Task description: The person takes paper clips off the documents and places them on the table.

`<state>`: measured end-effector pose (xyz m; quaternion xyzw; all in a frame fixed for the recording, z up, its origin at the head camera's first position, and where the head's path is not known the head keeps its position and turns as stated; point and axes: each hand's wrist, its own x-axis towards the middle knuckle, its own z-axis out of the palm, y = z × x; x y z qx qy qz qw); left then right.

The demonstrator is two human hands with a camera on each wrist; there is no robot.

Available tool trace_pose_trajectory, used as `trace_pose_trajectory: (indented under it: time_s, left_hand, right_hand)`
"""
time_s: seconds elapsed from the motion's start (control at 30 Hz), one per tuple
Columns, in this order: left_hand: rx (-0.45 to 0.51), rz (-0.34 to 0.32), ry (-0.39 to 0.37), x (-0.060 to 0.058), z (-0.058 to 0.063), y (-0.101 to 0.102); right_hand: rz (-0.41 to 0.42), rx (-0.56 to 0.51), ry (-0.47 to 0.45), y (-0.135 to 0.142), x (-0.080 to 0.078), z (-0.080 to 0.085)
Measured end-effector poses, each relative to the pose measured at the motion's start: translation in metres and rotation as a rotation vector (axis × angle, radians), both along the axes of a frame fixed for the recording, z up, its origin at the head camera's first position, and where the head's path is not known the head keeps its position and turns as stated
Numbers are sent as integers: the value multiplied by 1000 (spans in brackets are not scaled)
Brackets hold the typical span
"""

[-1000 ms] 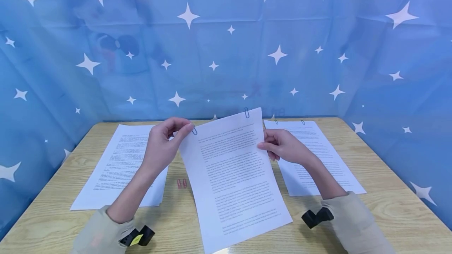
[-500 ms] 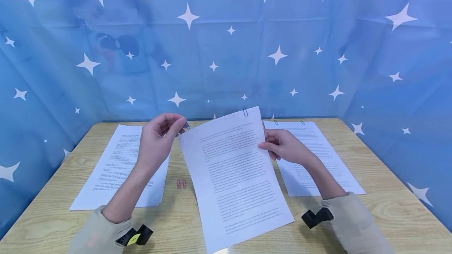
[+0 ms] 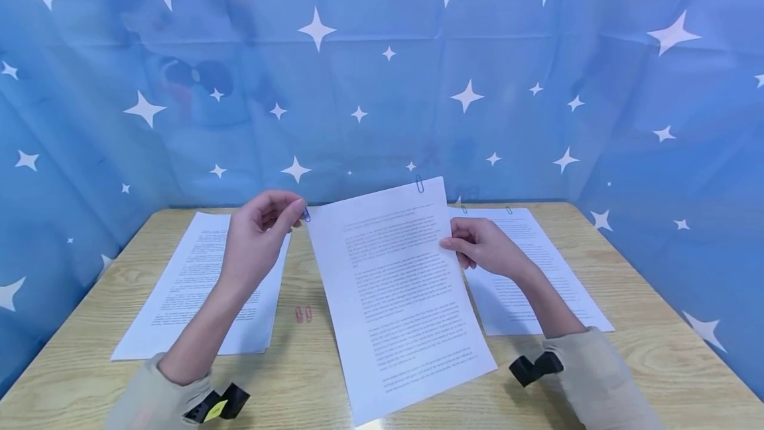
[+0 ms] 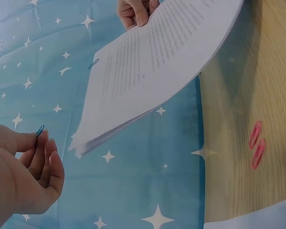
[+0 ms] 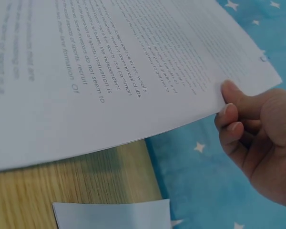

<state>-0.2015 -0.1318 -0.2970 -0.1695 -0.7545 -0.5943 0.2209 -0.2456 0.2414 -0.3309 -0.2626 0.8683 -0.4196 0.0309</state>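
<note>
Unclipping, we reckon: our left hand (image 3: pixel 258 227) pinches a blue paperclip (image 4: pixel 40 130) just off the corner of the paper stack (image 3: pixel 396 310) our right hand (image 3: pixel 485 247) grips above the desk (image 3: pixel 286 383), so next calls for parking that clip!

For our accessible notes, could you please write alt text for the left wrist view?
A left hand pinches a blue paper clip, apart from the printed sheets that a right hand grips; another blue clip sits on their edge. Two pink paper clips lie on a wooden table.
</note>
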Motion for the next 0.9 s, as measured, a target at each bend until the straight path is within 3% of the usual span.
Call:
trace_pose_trajectory:
  time_s: [0.27, 0.57, 0.9]
  left_hand:
    - [-66, -2, -74, 5, -7, -3]
    - [-184, -48, -162, 10, -23, -8]
    - [-307, -122, -176, 16, -38, -14]
  right_hand:
    - [1, 0, 15, 3, -3, -2]
    - [-27, 14, 6, 4, -3, -2]
    - [-30, 6, -2, 4, -3, -2]
